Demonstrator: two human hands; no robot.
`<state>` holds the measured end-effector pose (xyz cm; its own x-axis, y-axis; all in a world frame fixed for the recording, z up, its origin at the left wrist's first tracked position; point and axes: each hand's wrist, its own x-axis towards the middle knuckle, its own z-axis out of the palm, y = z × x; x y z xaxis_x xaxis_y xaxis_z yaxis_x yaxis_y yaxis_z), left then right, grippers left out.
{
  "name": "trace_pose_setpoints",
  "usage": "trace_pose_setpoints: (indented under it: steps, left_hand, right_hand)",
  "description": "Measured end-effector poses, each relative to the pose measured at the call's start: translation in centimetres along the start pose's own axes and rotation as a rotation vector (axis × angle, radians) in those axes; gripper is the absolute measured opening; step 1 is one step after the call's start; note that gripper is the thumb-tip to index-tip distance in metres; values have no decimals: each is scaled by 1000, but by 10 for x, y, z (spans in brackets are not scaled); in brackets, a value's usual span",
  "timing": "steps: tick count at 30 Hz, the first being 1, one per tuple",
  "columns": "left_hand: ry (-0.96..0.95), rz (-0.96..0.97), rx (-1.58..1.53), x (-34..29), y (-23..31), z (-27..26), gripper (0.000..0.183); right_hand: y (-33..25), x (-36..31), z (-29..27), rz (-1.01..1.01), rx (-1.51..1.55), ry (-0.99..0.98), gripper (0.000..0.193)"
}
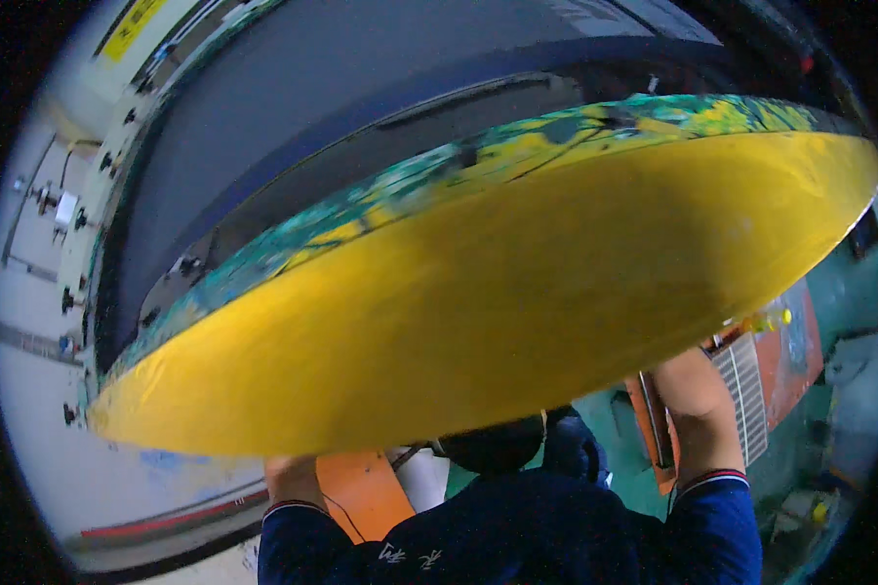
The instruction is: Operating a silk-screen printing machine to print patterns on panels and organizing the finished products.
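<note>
A large yellow panel (478,302) fills the middle of the view, tilted with its right end higher. Its far edge is a strip (361,216) smeared with green, yellow and dark paint. It resembles a screen-printing frame, but I cannot be sure. My left forearm (295,480) rises to its near edge at the lower left. My right forearm (700,405) reaches the near edge farther right. Both hands are hidden behind the panel, so neither their fingers nor their grip shows.
Beyond the panel lies a wide dark grey bed (361,88), bordered on the left by a pale machine frame (76,244) with several black knobs. At the right are a white wire rack (743,390), an orange-red board (788,361) and a yellow-capped clear bottle (773,320) above a green floor.
</note>
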<state>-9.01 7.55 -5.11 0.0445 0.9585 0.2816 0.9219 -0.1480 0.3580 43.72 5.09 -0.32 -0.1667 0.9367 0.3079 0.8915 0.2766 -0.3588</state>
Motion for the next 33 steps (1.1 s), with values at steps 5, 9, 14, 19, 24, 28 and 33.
trace_pose_setpoints:
  steps: [5, 9, 14, 19, 24, 28, 33]
  left_hand:
    - [93, 216, 186, -29, -34, 6, 47]
    - [-110, -62, 15, -22, 23, -22, 49]
    - [47, 155, 51, -32, 35, -33, 42]
    - [-130, -1, -24, -39, 41, -57, 44]
    - [129, -3, -454, -116, 21, -78, 37]
    - [142, -231, -676, -220, -2, -86, 31]
    - [-4, -488, -607, -359, -21, -91, 23]
  right_hand:
    - [-9, 3, -7, 41, -6, -61, 44]
    - [1, -9, 4, 144, -217, -137, 38]
    - [9, -7, 10, 31, -143, -9, 41]
    - [-32, -24, 4, 34, -4, 130, 38]
    - [-142, -120, 48, 47, 551, -152, 21]
    - [-180, -171, 157, 147, 622, -330, 27]
    - [-210, -154, 244, 331, 631, -361, 30]
